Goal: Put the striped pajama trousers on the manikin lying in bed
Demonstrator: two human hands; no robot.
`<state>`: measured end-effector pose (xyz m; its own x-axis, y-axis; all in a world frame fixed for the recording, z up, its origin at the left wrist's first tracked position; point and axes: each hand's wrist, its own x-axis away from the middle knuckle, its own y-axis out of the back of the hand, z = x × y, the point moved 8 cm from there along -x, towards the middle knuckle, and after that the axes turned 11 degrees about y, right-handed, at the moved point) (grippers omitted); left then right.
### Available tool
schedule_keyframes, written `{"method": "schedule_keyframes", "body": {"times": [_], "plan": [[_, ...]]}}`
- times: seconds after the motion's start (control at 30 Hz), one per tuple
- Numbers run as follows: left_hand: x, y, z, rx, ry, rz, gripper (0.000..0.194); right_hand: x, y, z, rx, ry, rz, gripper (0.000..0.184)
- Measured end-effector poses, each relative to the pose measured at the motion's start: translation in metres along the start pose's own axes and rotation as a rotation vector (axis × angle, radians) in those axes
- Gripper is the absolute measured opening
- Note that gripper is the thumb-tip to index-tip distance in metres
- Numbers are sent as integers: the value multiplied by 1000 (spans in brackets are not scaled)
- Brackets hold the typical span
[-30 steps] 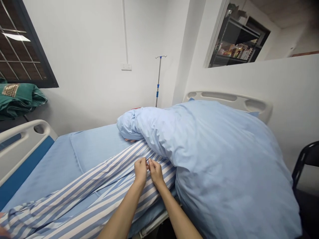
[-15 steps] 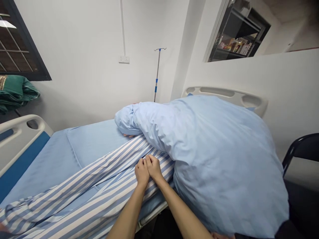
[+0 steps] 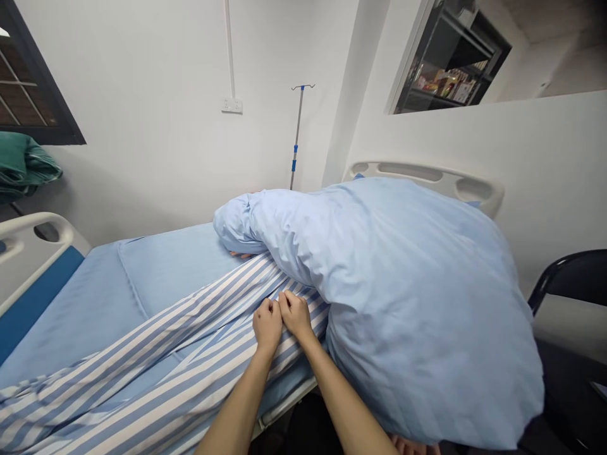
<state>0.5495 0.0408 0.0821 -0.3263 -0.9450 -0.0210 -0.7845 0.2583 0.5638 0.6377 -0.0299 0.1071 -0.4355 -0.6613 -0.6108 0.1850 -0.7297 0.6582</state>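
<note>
Blue-and-white stripes on the hospital garment [image 3: 190, 335], plain pale blue on the duvet [image 3: 417, 303] and bed sheet [image 3: 80, 303]

Bright, even indoor light, only soft shadows; white wall [image 3: 142, 126] slightly washed out. Strong wide-angle bowing toward the edges, bed rail [image 3: 33, 237] curved at left. Striped fabric [image 3: 156, 373] sharp, no motion blur. Lower right corner dark, murky.

Left hand [image 3: 267, 325] and right hand [image 3: 296, 316] curl side by side on blue-and-white striped cloth [image 3: 142, 373] atop a hospital bed [image 3: 38, 265] (a pale blue duvet [image 3: 417, 303] bulges just beside them), IV pole [image 3: 296, 136] behind.
</note>
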Motion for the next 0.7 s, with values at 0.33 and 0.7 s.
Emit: {"method": "schedule_keyframes", "body": {"times": [0.33,0.7], "plan": [[-4,-7,-13,108,43,145,30,0,7,-7,-195,-36,-119,39],[6,-18,-17,13,27,37,30,4,12,-20,-358,-115,-232,37]]}}
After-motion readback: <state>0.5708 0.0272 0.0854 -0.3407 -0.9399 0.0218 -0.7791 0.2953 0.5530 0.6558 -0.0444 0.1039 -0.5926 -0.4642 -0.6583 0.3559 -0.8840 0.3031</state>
